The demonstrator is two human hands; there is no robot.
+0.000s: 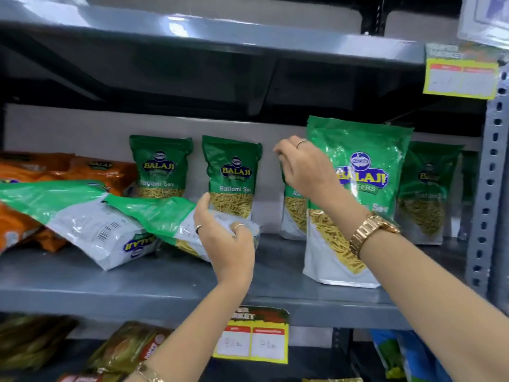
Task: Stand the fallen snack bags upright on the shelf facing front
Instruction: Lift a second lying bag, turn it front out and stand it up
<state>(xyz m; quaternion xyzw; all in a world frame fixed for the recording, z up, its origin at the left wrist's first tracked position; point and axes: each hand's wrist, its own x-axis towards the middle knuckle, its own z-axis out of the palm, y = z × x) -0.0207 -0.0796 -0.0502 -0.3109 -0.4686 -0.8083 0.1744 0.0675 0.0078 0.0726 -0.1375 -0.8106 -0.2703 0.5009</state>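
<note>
Two green Balaji sev bags lie fallen at the left of the grey shelf: one back-side up, and one lying across it. My left hand is closed on the lower end of that second bag. A large green bag stands upright facing front near the shelf's front edge. My right hand hovers just left of it, fingers curled at the top of a half-hidden back-row bag; whether it pinches that bag is unclear. More green bags stand upright along the back.
Orange snack bags lie heaped at the far left behind the fallen ones. The upper shelf hangs low overhead. A perforated steel post bounds the right side. A yellow price tag hangs from the shelf edge above bags on the lower shelf.
</note>
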